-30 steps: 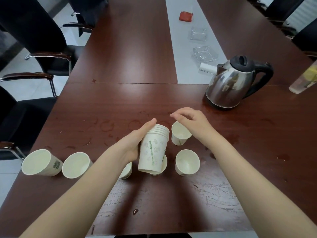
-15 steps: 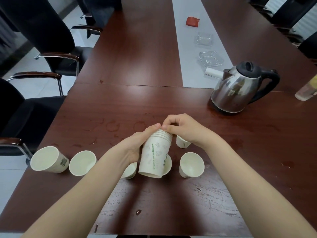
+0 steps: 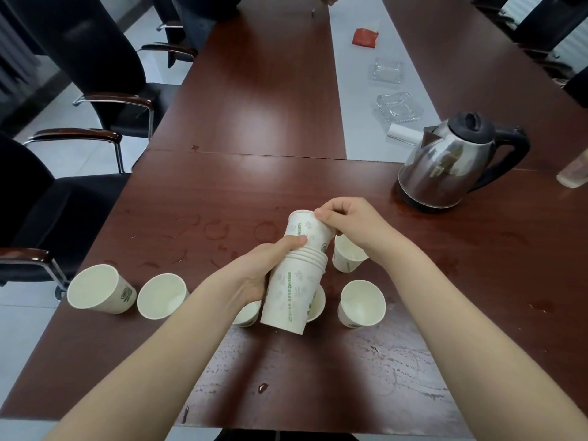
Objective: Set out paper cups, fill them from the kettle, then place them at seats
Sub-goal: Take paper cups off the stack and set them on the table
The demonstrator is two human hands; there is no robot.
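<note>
Head camera looks forward and down, close over the table.

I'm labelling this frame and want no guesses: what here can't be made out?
Head view:
Water level in the kettle: hidden by its steel wall and lid.
Cup count in the stack of cups the left hand holds: rims too bunched.
Under the left wrist: most of one cup.
Behind the stack: much of another cup.
Cut off by the right edge: a clear container.
</note>
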